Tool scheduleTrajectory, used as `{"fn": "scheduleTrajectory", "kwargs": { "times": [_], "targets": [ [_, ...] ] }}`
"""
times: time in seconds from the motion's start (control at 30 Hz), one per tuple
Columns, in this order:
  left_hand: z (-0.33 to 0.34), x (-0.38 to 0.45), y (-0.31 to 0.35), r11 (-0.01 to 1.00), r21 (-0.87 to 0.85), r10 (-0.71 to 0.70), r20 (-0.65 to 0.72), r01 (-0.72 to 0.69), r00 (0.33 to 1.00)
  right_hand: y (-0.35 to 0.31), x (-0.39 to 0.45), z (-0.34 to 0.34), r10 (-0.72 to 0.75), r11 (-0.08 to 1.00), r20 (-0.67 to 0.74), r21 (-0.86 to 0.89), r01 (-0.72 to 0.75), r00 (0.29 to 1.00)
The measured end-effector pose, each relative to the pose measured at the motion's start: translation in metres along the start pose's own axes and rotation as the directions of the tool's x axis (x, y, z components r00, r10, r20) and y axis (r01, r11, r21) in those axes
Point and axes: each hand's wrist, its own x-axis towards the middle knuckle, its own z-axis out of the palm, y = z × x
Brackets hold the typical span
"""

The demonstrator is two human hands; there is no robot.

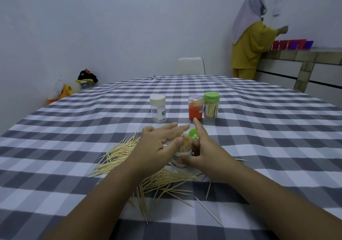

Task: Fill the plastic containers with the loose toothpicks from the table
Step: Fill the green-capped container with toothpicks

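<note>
Loose toothpicks lie scattered on the near counter, under both forearms. The right hand grips an open jar packed with toothpicks — index finger pointing up. The left hand touches the jar's rim, fingers mostly straight. A green lid sits just behind. Farther back stand three jars: white-capped, orange, green-capped — four jars counted.

There is 1 view, from a camera on the person's head. It looks forward and down over the checked table, close to both forearms, and reaches the white chair and far wall behind.
</note>
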Motion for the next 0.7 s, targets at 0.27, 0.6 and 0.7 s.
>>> {"fn": "scheduleTrajectory", "kwargs": {
  "times": [0.27, 0.6, 0.7],
  "targets": [
    [-0.001, 0.001, 0.0, 0.986, 0.153, 0.054, 0.094, -0.068, 0.994, 0.0, 0.0, 0.0, 0.007, 0.999, -0.005, -0.031, -0.008, 1.0],
    [-0.019, 0.001, -0.01, 0.975, -0.136, -0.172, 0.036, 0.176, 0.984, -0.002, 0.001, -0.007, 0.047, 0.998, 0.055, -0.042, -0.044, 0.997],
    [-0.035, 0.001, -0.018, 0.953, 0.003, -0.3, 0.143, 0.303, 0.943, -0.004, 0.001, -0.012, 0.085, 0.995, 0.094, -0.068, -0.078, 0.992]
  ]
}}
